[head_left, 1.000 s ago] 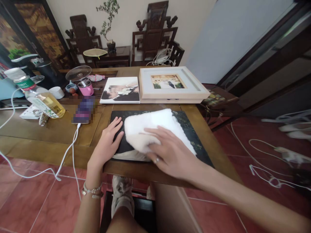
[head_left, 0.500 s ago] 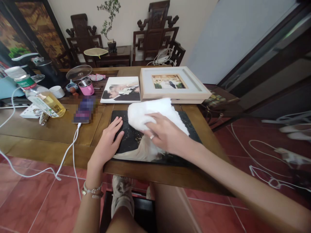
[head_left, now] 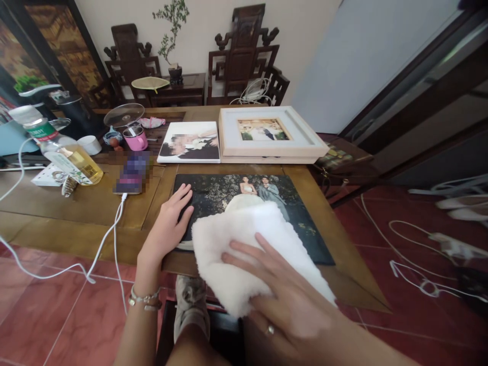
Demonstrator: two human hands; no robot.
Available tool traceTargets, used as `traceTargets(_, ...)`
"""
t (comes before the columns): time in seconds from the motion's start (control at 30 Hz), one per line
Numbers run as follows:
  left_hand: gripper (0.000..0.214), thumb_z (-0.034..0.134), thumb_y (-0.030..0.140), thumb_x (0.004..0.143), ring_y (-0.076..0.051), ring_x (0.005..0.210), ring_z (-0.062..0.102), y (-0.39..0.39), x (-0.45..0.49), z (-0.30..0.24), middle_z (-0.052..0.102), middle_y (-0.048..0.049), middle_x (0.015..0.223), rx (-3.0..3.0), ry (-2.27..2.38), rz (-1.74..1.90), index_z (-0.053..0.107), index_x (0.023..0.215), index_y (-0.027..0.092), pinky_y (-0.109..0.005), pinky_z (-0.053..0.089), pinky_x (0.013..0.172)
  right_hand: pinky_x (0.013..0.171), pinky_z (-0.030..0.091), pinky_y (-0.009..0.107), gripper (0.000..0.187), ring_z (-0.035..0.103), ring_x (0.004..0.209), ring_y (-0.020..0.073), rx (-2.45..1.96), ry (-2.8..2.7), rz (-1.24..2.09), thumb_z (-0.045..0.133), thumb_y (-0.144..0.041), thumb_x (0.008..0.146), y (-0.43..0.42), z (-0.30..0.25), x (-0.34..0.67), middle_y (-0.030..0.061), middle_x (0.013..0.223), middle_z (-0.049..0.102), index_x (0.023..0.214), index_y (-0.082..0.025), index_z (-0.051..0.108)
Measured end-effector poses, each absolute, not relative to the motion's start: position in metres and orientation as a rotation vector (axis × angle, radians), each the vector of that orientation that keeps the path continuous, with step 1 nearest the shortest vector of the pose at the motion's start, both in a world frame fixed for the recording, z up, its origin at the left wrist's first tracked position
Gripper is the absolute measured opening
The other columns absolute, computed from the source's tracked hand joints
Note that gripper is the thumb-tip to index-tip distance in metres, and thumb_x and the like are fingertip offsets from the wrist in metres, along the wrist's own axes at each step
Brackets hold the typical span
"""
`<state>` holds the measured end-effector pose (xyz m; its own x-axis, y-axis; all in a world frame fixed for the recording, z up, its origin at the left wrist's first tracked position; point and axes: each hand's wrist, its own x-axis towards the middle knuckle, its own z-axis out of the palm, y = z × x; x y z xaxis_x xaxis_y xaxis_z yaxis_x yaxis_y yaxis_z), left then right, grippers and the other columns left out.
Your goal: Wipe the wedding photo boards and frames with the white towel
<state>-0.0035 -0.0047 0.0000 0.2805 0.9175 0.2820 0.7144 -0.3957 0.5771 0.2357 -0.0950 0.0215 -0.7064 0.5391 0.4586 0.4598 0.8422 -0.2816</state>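
A dark wedding photo panel (head_left: pixel 213 190) lies flat at the table's front edge, showing a couple among dark foliage. My left hand (head_left: pixel 171 218) rests on its left side, fingers stretched out and holding nothing. A fluffy white cloth (head_left: pixel 236 239) covers the panel's lower middle and hangs past the table edge toward me. Over the cloth lies my right hand (head_left: pixel 278 284), gripping it with the thumb side tucked into a fold; a ring shows on one finger. Part of the picture is hidden under the cloth.
Behind the panel are a white photo board (head_left: pixel 188 142) and a boxed light-wood frame (head_left: pixel 272 134). To the left stand a phone (head_left: pixel 132 173) on a white cable, a pink mug (head_left: pixel 135 138) and a bottle of yellow liquid (head_left: pixel 72 157). Cables lie on the red tiled floor.
My right hand has drawn the white cloth from the panel's upper part down toward me, past the front edge. The couple in the picture now shows. My left hand has stayed in place.
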Motion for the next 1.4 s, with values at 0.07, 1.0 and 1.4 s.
traceTargets(0.07,0.044,0.04,0.025,0.096,-0.023,0.143,0.033,-0.004,-0.004,0.0,0.044,-0.0146,0.148,2.219,1.485,0.828,0.051,0.135,0.009,-0.045,0.029,0.118,0.105,0.034,0.067,0.016,0.049,0.127,0.0334,-0.751,-2.483,0.209,0.051,-0.01,0.081,-0.079,0.02,0.238,0.0141,0.126,0.063,0.072,-0.018,0.063)
traceTargets(1.0,0.057,0.022,0.045,0.101,-0.02,0.142,0.034,-0.014,-0.003,0.006,0.043,-0.0119,0.15,2.056,1.41,1.108,0.047,0.139,0.012,-0.04,0.024,0.119,0.114,0.023,0.058,0.021,0.045,0.131,0.0299,-0.48,-2.652,0.439,0.053,-0.019,0.084,-0.063,0.031,0.233,0.0106,0.129,0.062,0.094,-0.018,0.071)
traceTargets(1.4,0.045,0.042,0.035,0.097,-0.023,0.139,0.04,-0.008,-0.001,0.002,0.051,-0.0152,0.143,2.15,1.462,0.937,0.055,0.132,0.009,-0.044,0.03,0.117,0.087,0.048,0.045,0.03,0.059,0.099,0.0281,-1.053,-2.404,0.313,0.042,-0.028,0.094,0.005,0.03,0.24,0.0139,0.098,0.066,0.071,-0.019,0.059)
